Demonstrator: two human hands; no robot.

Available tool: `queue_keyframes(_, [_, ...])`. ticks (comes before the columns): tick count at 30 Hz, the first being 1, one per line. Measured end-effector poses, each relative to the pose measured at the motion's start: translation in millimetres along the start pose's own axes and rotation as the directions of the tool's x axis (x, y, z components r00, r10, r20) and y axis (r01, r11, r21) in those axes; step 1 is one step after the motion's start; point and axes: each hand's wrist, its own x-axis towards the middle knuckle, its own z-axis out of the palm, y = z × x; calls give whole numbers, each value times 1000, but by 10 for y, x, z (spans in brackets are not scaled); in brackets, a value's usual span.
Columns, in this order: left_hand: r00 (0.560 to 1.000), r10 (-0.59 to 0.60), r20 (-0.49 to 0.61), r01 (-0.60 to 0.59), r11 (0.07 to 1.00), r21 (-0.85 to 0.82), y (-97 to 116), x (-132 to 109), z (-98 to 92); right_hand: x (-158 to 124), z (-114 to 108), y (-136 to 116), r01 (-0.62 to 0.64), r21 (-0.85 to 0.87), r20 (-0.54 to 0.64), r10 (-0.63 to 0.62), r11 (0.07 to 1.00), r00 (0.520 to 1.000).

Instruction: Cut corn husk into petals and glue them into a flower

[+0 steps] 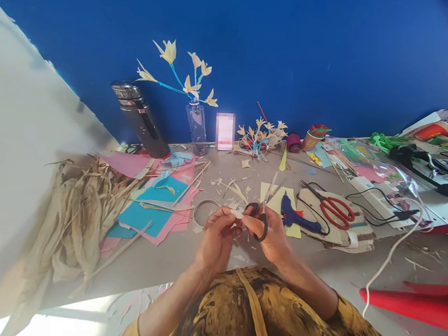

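Observation:
My left hand point(215, 237) pinches a small pale strip of husk point(237, 214) between thumb and fingers, held above the grey table point(157, 256). My right hand point(271, 234) also touches that strip with its fingertips and has black-handled scissors point(261, 220) hooked on its fingers, blades pointing up and away. Both hands meet over the table's near middle. A blue glue gun point(294, 218) lies just right of my right hand on a yellow sheet point(276, 200).
Dried corn husks point(77, 216) are piled at left beside blue and pink paper sheets point(155, 209). A wire ring point(204, 210), red scissors point(335, 210), a black flask point(140, 117), a bottle with husk flowers point(196, 124) and craft clutter at the right edge surround the hands.

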Motion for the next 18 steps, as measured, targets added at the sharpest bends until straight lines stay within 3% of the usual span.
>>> queue_keyframes(2, [999, 30, -15, -30, 999, 27, 53, 11, -25, -11, -125, -80, -21, -91, 200, 39, 996, 979])
queue_keyframes(5, [998, 53, -38, -50, 996, 71, 119, 13, -54, -36, -294, -180, -15, -261, 501, 149, 965, 853])
queue_keyframes(7, [997, 61, -45, -56, 994, 95, 139, 4, -63, -57, -354, -206, 2, -329, 597, 206, 944, 776])
queue_keyframes(14, [994, 111, 8, -108, 951, 290, 144, -26, -76, -95, -370, -200, -63, -368, 661, 308, 928, 684])
queue_keyframes(18, [991, 134, 25, -133, 915, 381, 161, -29, -114, -91, -386, -235, -51, -420, 658, 342, 906, 671])
